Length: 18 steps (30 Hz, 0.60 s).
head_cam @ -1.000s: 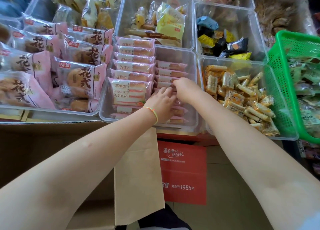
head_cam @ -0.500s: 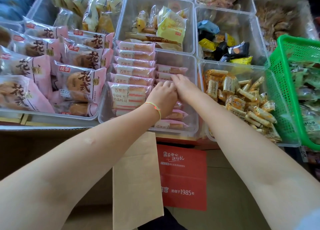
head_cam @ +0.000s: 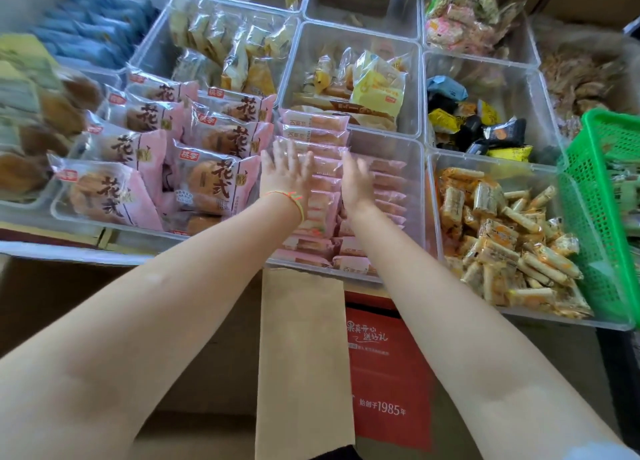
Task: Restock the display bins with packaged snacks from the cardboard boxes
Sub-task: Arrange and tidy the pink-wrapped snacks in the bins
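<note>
A clear display bin (head_cam: 417, 196) in the middle holds two rows of pink-wrapped sandwich cakes (head_cam: 313, 132). My left hand (head_cam: 285, 172) lies flat with fingers spread along the left side of the left row. My right hand (head_cam: 356, 179) stands with straight fingers against that row's right side, between the two rows. The left row sits stacked between my palms. The right row (head_cam: 388, 186) is lower and partly hidden by my right arm. An open cardboard box flap (head_cam: 304, 362) hangs below the bin.
Left of the bin lie big pink bread packs (head_cam: 207, 179). To the right is a bin of orange-wrapped rolls (head_cam: 502, 238) and a green basket (head_cam: 602, 196). Bins behind hold yellow cakes (head_cam: 375, 85) and dark sweets (head_cam: 485, 127). A red box (head_cam: 388, 373) stands below.
Both hands moved apart and up from the right row to either side of the left row, fingers now straightened. The camera tilted up, showing more bins at the back.
</note>
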Available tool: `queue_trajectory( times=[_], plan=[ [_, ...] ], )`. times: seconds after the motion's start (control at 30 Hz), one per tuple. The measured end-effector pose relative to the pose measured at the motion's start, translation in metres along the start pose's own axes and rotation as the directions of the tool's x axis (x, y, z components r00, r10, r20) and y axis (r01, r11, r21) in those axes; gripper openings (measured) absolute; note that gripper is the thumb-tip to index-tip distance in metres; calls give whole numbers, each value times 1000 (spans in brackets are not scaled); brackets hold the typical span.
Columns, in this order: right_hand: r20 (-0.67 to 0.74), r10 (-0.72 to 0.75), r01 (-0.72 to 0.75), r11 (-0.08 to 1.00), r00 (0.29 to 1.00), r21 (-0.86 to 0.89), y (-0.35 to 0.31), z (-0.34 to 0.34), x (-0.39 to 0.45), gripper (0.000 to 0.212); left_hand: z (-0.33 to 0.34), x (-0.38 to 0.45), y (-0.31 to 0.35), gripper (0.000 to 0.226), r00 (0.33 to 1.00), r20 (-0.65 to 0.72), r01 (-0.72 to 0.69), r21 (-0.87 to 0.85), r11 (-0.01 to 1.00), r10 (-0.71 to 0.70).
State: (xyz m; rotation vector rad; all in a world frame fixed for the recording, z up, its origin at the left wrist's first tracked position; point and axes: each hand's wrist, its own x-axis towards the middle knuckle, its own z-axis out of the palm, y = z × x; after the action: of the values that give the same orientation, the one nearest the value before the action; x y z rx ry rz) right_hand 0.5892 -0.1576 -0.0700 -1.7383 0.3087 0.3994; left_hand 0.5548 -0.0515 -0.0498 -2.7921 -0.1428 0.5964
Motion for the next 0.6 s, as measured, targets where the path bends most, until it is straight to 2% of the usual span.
queue_trajectory(
  times=[0.1, 0.17, 0.23, 0.3, 0.43, 0.53, 0.6],
  plan=[
    [29, 72, -76, 976, 997, 203, 13, 22, 0, 76, 2, 6, -7, 91, 999, -18, -50, -2, 999, 50],
    [73, 70, -87, 959, 995, 269, 25, 28, 3, 87, 8, 12, -12, 112, 993, -46, -107, 34, 994, 108],
    [83, 58, -80, 954, 995, 290, 37, 25, 4, 80, 17, 18, -17, 143, 982, -69, -169, 83, 982, 175],
    [64, 57, -74, 951, 996, 299, 40, 25, -2, 76, 25, 22, -20, 155, 969, -84, -224, 106, 969, 233],
    [31, -10, 1, 963, 999, 268, 36, 33, -11, 65, 29, 26, -25, 147, 938, -160, -286, 143, 947, 307],
    [-94, -52, 62, 993, 994, 104, 19, 13, 5, 42, 33, 28, -26, 144, 928, -188, -302, 122, 945, 321],
    [-173, -102, 106, 994, 980, 13, 3, 0, 25, 37, 34, 28, -25, 144, 921, -200, -318, 112, 941, 335]
  ],
)
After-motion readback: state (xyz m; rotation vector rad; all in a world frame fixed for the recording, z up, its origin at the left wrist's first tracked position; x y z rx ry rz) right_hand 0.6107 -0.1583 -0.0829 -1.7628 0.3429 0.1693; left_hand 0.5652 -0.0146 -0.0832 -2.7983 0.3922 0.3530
